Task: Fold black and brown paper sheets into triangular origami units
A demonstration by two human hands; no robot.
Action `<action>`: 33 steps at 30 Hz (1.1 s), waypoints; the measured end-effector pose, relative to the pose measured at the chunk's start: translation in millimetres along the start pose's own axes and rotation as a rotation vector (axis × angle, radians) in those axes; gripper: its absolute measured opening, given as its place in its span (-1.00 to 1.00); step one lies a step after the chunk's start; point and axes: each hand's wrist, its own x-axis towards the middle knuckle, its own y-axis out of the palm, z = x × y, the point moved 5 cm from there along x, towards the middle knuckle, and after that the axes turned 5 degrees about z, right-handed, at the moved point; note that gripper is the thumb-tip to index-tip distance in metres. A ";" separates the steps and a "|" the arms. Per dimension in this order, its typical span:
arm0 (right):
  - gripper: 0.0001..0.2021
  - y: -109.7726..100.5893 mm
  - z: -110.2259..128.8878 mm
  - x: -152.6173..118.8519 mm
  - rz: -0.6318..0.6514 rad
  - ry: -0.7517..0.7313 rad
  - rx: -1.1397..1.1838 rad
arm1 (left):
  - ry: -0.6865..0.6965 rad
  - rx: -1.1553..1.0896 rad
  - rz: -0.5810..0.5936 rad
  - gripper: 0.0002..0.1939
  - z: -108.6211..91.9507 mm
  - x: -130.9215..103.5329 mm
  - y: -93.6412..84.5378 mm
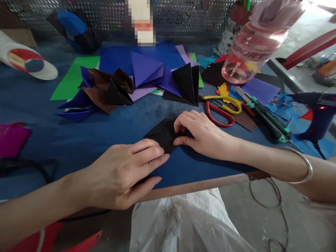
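Black paper (163, 133) held between two hands, one flat, one narrowed

The folded black paper lies on the blue table (126, 129), just beyond the fingertips of the left hand (131, 171) and under those of the right hand (199, 134). The left hand is spread low, its fingers long and side by side on the near edge, its thumb apart and off the paper; it seems to be there as a weight, so the piece cannot slide. The right hand is curled narrow, thumb and fingertips drawn together on the paper's right part, apparently holding it where a fold needs control. Exactly how much paper sits between them is hidden.

Just beyond the right hand rest scissors (223, 125), handles toward it, probably so they can be picked up easily. Further to its right are a cutter knife (267, 117) and a glue gun (319, 117), well apart from the paper, perhaps to leave working room. Beyond both hands stand black folded pieces (186, 84) and a purple folded piece (147, 70); brown folded pieces (97, 99) sit beyond the left hand, likely grouped there to keep them from being crushed.
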 end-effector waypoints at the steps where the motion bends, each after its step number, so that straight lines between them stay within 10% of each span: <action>1: -0.82 -0.3 -0.2 -0.2 0.005 -0.005 0.013 | 0.001 -0.009 0.001 -0.65 -0.2 0.3 -0.9; 33: -0.71 -13.6 -11.2 0.7 0.096 0.040 0.323 | 0.017 -0.070 0.031 -0.66 2.5 -0.9 -0.8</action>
